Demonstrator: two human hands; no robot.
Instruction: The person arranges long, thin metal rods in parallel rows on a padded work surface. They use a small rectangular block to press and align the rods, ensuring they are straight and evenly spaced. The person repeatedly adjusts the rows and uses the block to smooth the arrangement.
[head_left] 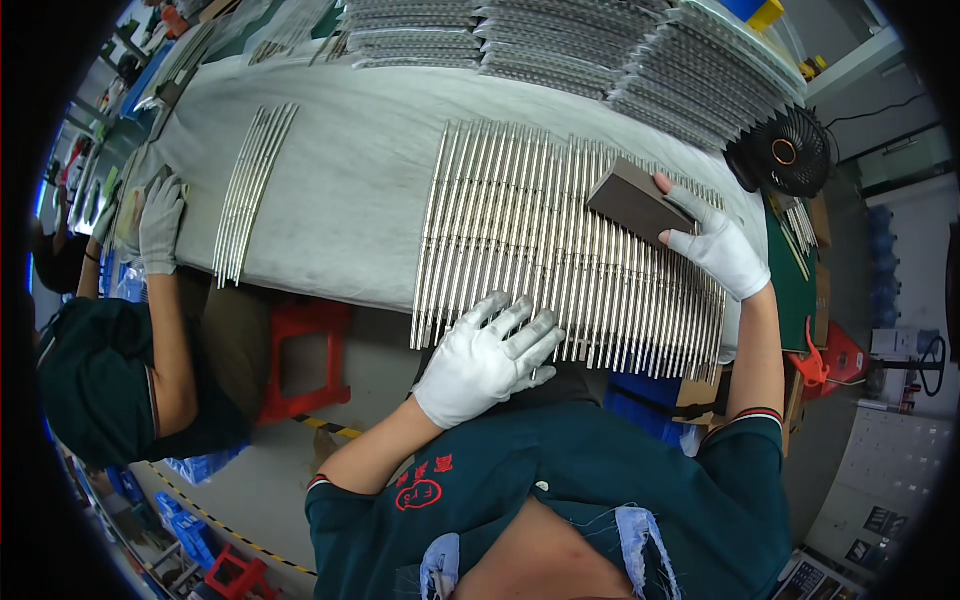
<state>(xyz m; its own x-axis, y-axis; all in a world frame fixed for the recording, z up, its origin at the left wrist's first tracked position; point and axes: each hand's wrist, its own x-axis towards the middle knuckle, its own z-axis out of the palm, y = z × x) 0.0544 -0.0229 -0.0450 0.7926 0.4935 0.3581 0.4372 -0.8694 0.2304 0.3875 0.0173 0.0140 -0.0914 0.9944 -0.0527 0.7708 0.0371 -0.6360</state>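
l. hand (490, 358), gloved, fingers spread, fingertips over near ends of metal rods (490, 230); can't tell if it grips any. r. hand (720, 248), gloved, grasps r. end of brown block (635, 200) btwn thumb & fingers; block lies over rods, l. of & slightly beyond palm. farther: small rod set (255, 190) at l. on pale cloth (350, 170); black fan (787, 152) at r.; stacked packs (560, 52) at far edge.

Gloved left hand (489, 358) palm-down, right hand (720, 245) farther forward
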